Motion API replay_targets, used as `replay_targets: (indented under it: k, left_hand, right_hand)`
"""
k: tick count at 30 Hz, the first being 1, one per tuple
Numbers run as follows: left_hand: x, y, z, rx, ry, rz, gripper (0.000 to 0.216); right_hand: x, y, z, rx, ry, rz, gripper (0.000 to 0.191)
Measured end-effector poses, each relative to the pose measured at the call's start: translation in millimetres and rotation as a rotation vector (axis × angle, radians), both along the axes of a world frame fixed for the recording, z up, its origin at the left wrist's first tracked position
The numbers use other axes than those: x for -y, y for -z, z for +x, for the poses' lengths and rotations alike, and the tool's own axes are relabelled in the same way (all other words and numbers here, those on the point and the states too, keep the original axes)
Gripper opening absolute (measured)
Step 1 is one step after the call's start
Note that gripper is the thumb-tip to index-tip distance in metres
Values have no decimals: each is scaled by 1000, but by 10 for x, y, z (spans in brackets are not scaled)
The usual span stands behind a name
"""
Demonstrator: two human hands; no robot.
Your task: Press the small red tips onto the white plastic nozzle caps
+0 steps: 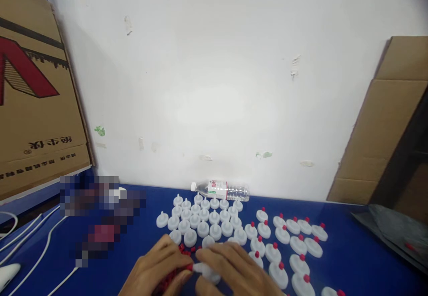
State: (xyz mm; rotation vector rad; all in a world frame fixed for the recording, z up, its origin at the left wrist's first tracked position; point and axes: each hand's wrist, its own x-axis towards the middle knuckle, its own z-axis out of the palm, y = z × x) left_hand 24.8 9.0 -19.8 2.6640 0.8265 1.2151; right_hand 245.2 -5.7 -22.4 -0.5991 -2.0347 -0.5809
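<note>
Small red cap (189,267), smooth plastic, is pinched narrow betw. thumb & fingers of L hand (155,267); grip is closed on it. White lid (207,273), semi-matte plastic w/ round base & thin tapered nozzle, is held in R hand (236,267), fingers curled over the base, grip narrow; base is partly hidden by fingers. Nozzle is pointed at the cap, tip right at it; whether it's seated inside can't be told. Both are held low over the worktop (351,260), front ctr, surface smooth & deep blue.

Loose red caps (170,279), short & tubular, are heaped under/beside L hand, partly covered by it. Bare white lids (203,215), approx. rows, are stood nozzle-up beyond the hands, edges rounded, some touching. Capped lids (273,252), same white discs w/ red tips, are spread more loosely to the R.

Clear ribbed plastic bottle (238,191), white screw top, paper-like label, is laid on its side behind the lids, near the wall (217,86): white, painted, w/ flaked spots & green smudges. Printed cardboard box (36,122) is seen far L, plain creased cardboard (384,122) far R, w/ crinkled grey plastic bag (396,231) below. White cables (43,247) are trailed at L; pixelated area there can't be read.
</note>
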Motion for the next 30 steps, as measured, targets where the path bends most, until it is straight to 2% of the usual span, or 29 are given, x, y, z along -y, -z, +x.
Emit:
replay_targets:
  k: [2,4,7,10,15,20,23,28,30]
  left_hand:
    - [-36,-1,-22,-44,-53,-4,13]
    - [-49,22,-38,-92,-116,-34,14]
    - [-49,76,-47,-175,-150,-69,14]
    - [-46,120,-47,-203,-186,-44,19]
    - [-48,168,-49,-210,-295,43,25]
    - [-63,215,-43,-211,-271,18,24]
    - [-76,243,-38,-183,-235,12,21]
    - [-87,245,-40,-184,-188,-4,21]
    - [-78,209,-40,-208,-149,0,21]
  right_hand:
    - [26,-171,188,53,55,-27,24]
    - [-12,-260,379,-10,155,-161,28]
    - [-156,-284,614,-254,281,-440,28]
    - [-303,-247,782,-381,354,-606,34]
    - [-403,-95,939,-214,406,-712,46]
    - [-403,39,981,-48,485,-862,53]
    - [-403,48,993,-11,491,-889,54]
    - [-407,23,991,-19,481,-734,46]
    - [-411,6,972,-9,466,-722,45]
